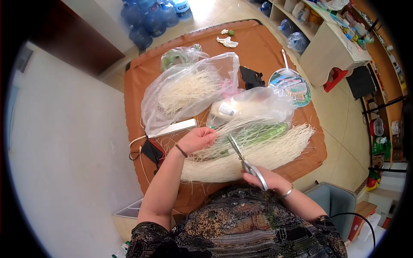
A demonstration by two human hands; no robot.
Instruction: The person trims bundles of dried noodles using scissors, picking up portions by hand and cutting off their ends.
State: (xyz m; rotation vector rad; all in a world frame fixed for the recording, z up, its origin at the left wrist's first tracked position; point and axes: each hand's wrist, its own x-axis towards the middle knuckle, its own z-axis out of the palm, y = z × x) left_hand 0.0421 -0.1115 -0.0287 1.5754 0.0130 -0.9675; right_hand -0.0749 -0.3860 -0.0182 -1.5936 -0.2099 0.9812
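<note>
My left hand (198,139) is closed, pinching one end of a thin bundle of pale dry rice noodles (245,123) that fans out to the right. In my right hand (271,180) is a pair of metal scissors (236,148), its blades pointing up and left, just below the held strands. How far the blades are apart I cannot tell. A larger pile of long noodles (258,157) lies across the near part of the table, under both hands. A green plastic wrapper (269,133) shows between the strands.
On the brown-covered table (254,56), a clear bag (150,101) holds cut noodles (189,90). Another bag (254,105) with a label lies beside it. A round fan (290,88), black case (251,77), white bar (174,127) and cables surround them. A grey chair (333,200) stands right.
</note>
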